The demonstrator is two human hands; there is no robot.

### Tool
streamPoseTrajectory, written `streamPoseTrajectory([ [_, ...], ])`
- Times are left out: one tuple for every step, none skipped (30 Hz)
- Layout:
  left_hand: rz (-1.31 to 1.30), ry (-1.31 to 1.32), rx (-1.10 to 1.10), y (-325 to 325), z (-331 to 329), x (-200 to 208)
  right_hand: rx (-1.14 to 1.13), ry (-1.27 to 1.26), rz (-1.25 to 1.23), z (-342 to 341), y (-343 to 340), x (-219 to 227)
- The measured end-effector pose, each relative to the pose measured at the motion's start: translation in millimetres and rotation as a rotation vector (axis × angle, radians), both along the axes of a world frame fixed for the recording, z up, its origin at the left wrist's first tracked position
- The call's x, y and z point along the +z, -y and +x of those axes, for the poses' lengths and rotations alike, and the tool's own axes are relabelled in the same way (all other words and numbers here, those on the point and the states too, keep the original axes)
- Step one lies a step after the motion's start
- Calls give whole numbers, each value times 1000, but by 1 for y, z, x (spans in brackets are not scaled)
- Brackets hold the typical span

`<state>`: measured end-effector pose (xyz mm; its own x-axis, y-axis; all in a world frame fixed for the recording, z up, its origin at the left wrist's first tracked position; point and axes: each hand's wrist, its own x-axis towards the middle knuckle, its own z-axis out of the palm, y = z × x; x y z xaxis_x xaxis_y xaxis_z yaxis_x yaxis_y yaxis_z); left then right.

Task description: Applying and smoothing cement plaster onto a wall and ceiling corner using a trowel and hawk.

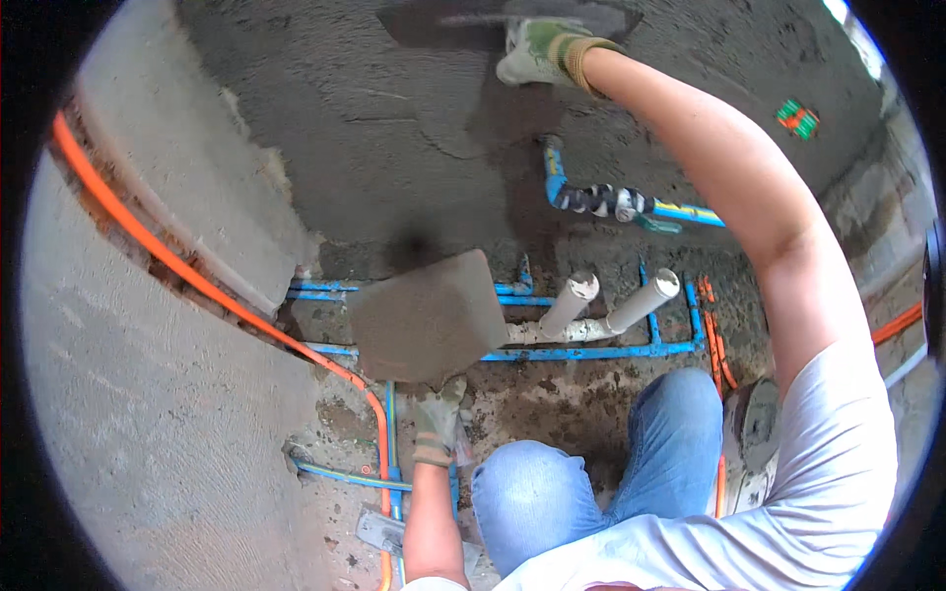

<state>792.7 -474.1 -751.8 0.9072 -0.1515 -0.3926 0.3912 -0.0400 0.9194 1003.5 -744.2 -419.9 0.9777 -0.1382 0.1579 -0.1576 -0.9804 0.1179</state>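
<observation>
Trowel [512, 20], a flat steel blade loaded with wet grey mortar, pressed flat against the plastered wall [394, 118] at the top of the view, gripped by the gloved right hand [540, 51], fingers curled shut round a handle mostly hidden under the glove. Judged stiff and thin in the blade, moderately heavy once loaded, slick wherever mortar had smeared it; best taken by the handle alone, never by the blade's edges. Lower down, hawk board [429, 315], a square plate coated in grey mortar, held up from beneath by the gloved left hand [437, 419], fingers closed about a grip under the plate, the grip itself out of sight. Judged rigid but top-heavy and prone to tipping, the mortar on it soft and ready to slide if tilted; held level from the centre underneath. Beyond the hands, fresh dark plaster across the wall, rough and damp-looking. Below it, blue pipes [591, 350] running along the base, two white pipe stubs [611, 300] angled outward, and an orange conduit [197, 281] slanting down the left side. Near the right knee in blue jeans [591, 463], a bucket [754, 433], partly hidden. Small green and orange object [797, 118] set in the wall at upper right, too small to identify.
</observation>
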Motion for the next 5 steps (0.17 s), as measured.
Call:
streamPoseTrajectory([
  [4,17,-25,-4,7,-19,-16,49,21,-20,2,15],
  [166,229,-149,-24,19,-59,-20,61,39,-34,-6,17],
  [318,435,-285,-32,26,-81,22,138,82,-48,-12,12],
  [313,448,-315,-21,33,-68,47,220,112,-65,-13,5],
  [143,199,-221,-10,42,-55,19,229,111,-72,-2,6],
])
